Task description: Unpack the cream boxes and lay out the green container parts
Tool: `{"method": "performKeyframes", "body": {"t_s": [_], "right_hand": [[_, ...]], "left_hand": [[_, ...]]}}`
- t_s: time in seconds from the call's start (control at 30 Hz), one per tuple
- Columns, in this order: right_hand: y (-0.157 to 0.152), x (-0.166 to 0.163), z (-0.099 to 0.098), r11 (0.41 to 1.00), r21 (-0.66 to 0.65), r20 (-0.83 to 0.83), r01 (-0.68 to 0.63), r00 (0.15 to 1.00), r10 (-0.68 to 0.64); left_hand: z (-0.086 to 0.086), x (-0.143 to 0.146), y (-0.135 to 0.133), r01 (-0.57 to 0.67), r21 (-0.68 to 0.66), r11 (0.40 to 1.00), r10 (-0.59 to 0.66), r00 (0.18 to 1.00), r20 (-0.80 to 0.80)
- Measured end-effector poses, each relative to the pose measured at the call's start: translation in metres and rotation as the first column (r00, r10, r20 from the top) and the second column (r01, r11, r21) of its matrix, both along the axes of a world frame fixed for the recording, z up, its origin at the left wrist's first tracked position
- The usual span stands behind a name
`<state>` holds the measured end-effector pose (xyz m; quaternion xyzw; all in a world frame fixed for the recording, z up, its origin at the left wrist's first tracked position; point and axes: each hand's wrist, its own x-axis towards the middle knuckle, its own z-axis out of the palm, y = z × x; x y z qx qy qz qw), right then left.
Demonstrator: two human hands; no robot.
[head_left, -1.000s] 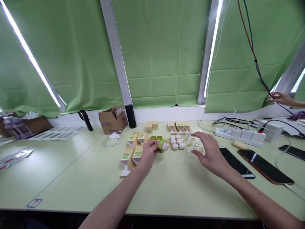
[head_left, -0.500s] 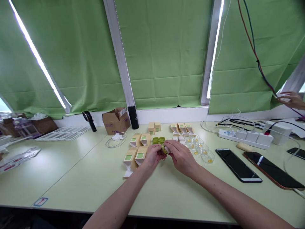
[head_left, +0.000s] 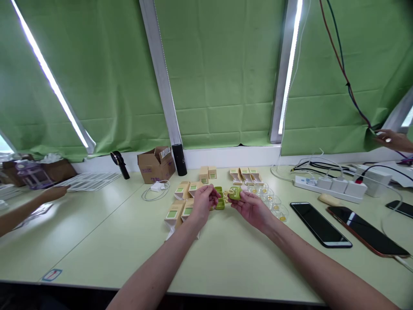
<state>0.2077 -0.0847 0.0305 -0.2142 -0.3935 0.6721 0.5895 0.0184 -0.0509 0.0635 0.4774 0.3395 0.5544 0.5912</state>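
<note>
My right hand [head_left: 251,206] pinches a small green case [head_left: 235,193] between thumb and fingers, palm up, just above the table. My left hand [head_left: 203,202] is curled beside it, over more green cases [head_left: 220,203] lying on the table; what its fingers hold is hidden. Tan cartons with green labels [head_left: 179,207] lie to the left of my left hand. Clear plastic trays with yellow dots [head_left: 270,200] sit right of my right hand. More cartons [head_left: 244,174] stand behind.
Two phones [head_left: 319,224] lie to the right, with a white power strip [head_left: 335,186] and cables behind. A brown box [head_left: 155,164], a black cylinder [head_left: 179,159] and a white charger [head_left: 157,187] sit at the back left. Other people's hands show at far left [head_left: 53,193] and far right [head_left: 392,139].
My right hand came from the clear trays to my left hand, then drew apart holding a green case. A person's arm has come in at the far left.
</note>
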Motion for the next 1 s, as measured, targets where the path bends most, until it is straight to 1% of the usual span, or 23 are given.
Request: {"method": "performKeyframes", "body": {"t_s": [0.1,0.17,0.27,0.4,0.47,0.53,0.6,0.67,0.73,0.77,0.83,0.9,0.93,0.97,1.0], "right_hand": [[0.001,0.000,-0.003,0.998,-0.053,-0.051,-0.013,0.999,0.011],[0.001,0.000,-0.005,0.998,-0.062,-0.060,-0.021,0.998,0.017],[0.002,-0.001,-0.007,0.997,-0.067,-0.056,-0.037,0.998,0.033],[0.001,-0.002,-0.006,0.998,-0.056,-0.031,-0.029,0.999,0.027],[-0.001,-0.003,-0.005,0.999,-0.033,-0.001,0.012,1.000,-0.012],[-0.001,-0.005,-0.005,0.998,-0.003,0.051,0.067,0.996,-0.067],[0.000,-0.006,-0.006,0.989,0.038,0.121,0.146,0.981,-0.149],[0.002,-0.006,-0.007,0.964,0.094,0.209,0.247,0.942,-0.262],[0.002,-0.005,-0.009,0.922,0.182,0.312,0.341,0.869,-0.383],[0.002,-0.004,-0.009,0.895,0.242,0.374,0.375,0.815,-0.443],[-0.001,-0.002,-0.008,0.827,0.393,0.500,0.402,0.661,-0.559],[-0.005,-0.001,-0.007,0.738,0.563,0.570,0.373,0.471,-0.673],[-0.007,0.000,-0.007,0.690,0.639,0.575,0.340,0.385,-0.722],[-0.008,0.001,-0.006,0.644,0.705,0.564,0.297,0.317,-0.763],[-0.009,0.002,-0.006,0.600,0.760,0.542,0.249,0.267,-0.797]], "left_hand": [[0.010,0.009,0.001,-0.029,0.021,0.999,0.028,1.000,0.008],[0.009,0.015,0.003,-0.060,0.047,0.997,0.060,0.998,0.010],[-0.004,0.020,0.006,-0.140,0.108,0.984,0.142,0.990,-0.011],[-0.025,0.020,0.005,-0.132,0.165,0.977,0.146,0.986,-0.076],[-0.029,0.019,0.002,-0.120,0.215,0.969,0.146,0.984,-0.105],[-0.029,0.019,-0.001,-0.127,0.276,0.953,0.168,0.977,-0.130],[-0.028,0.019,-0.005,-0.138,0.329,0.934,0.196,0.969,-0.149],[-0.027,0.020,-0.008,-0.143,0.366,0.920,0.217,0.961,-0.171],[-0.026,0.020,-0.011,-0.139,0.391,0.910,0.235,0.949,-0.209],[-0.026,0.020,-0.012,-0.134,0.401,0.906,0.243,0.942,-0.232],[-0.025,0.019,-0.016,-0.110,0.423,0.900,0.241,0.931,-0.272],[-0.024,0.019,-0.019,-0.070,0.445,0.893,0.221,0.929,-0.298],[-0.024,0.019,-0.020,-0.049,0.461,0.886,0.212,0.926,-0.311],[-0.024,0.019,-0.022,-0.031,0.481,0.876,0.210,0.923,-0.324],[-0.023,0.019,-0.023,-0.016,0.503,0.864,0.212,0.918,-0.336]]}}
